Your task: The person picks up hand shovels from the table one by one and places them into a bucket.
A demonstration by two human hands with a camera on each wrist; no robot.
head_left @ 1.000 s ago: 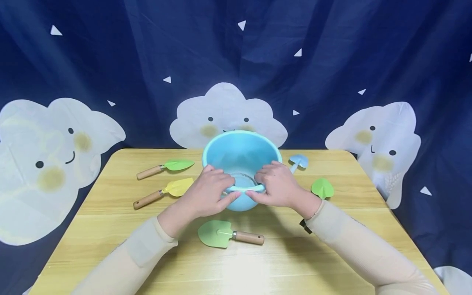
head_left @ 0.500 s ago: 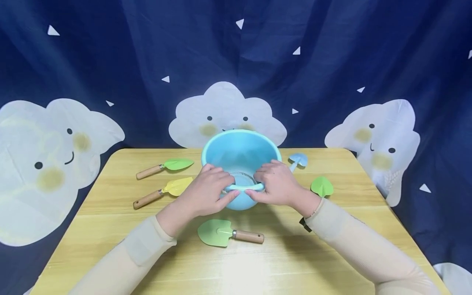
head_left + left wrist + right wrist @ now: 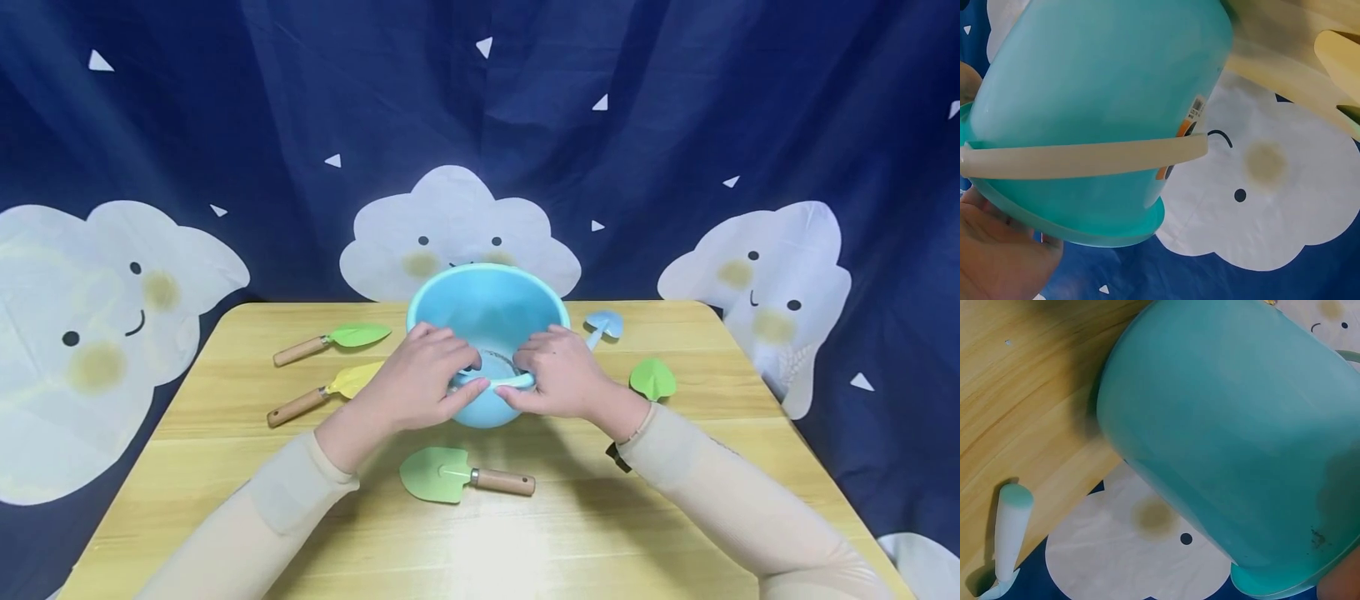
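Note:
A light blue bucket point(image 3: 491, 300) is held tilted, its mouth facing the person. My left hand point(image 3: 423, 379) grips the near rim on its left side, fingers over the edge into the bucket and thumb outside. Close beside it, my right hand point(image 3: 562, 375) grips the same rim in the same way. In the left wrist view a pale carrying handle point(image 3: 1085, 161) lies across the bucket's outer wall, near a small label point(image 3: 1196, 107). The right wrist view shows the wall with a dark smudge point(image 3: 1317, 539) near the rim.
Left of the bucket lie a green trowel point(image 3: 360, 335) and a yellow trowel point(image 3: 348, 383). A pale green trowel point(image 3: 435, 475) with wooden handle lies in front. At right are a blue shovel point(image 3: 606, 323) and a green heart-shaped blade point(image 3: 652, 379). A cloud-print curtain point(image 3: 480, 100) hangs behind.
Both hands keep their hold on the bucket rim. My left hand has shifted slightly upward and covers a little more of the yellow trowel. The head view has drifted slightly.

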